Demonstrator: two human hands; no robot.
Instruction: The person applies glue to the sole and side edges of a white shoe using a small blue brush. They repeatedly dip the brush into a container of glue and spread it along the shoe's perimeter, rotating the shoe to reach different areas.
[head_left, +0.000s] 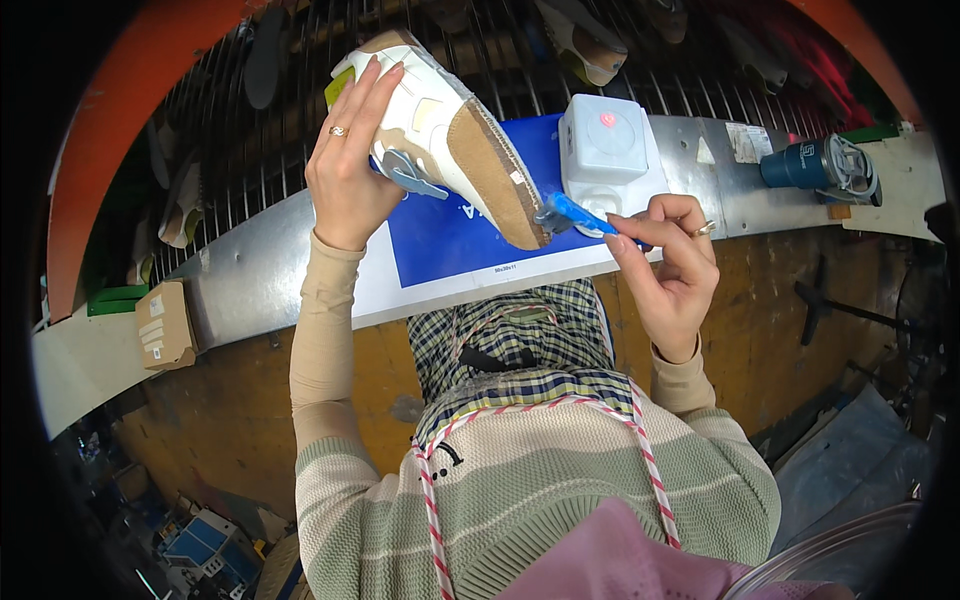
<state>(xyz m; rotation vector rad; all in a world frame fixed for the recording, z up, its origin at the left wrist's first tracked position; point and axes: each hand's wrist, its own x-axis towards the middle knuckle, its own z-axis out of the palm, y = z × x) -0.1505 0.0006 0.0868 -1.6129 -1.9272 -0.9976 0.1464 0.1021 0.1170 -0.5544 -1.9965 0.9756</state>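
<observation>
My left hand (pixel 352 160) is closed around the heel end of a white and tan shoe upper (pixel 430 115), tilted with its brown toe down and to the right. A grey-blue flap hangs from the upper's side by my palm. In my right hand (pixel 672 262), thumb and fingers pinch a small blue brush (pixel 580 213). The brush's head meets the edge of the toe, where its bristles are partly hidden. Just beyond the brush stands a white plastic container (pixel 603 140) with a pink spot on top.
Beneath the shoe lies a blue and white printed board (pixel 440 250) on a metal ledge (pixel 250 255). Behind it, a roller conveyor (pixel 300 110) carries several shoe parts. A teal tumbler (pixel 800 165) lies at the right; a cardboard box (pixel 165 325) sits at the left.
</observation>
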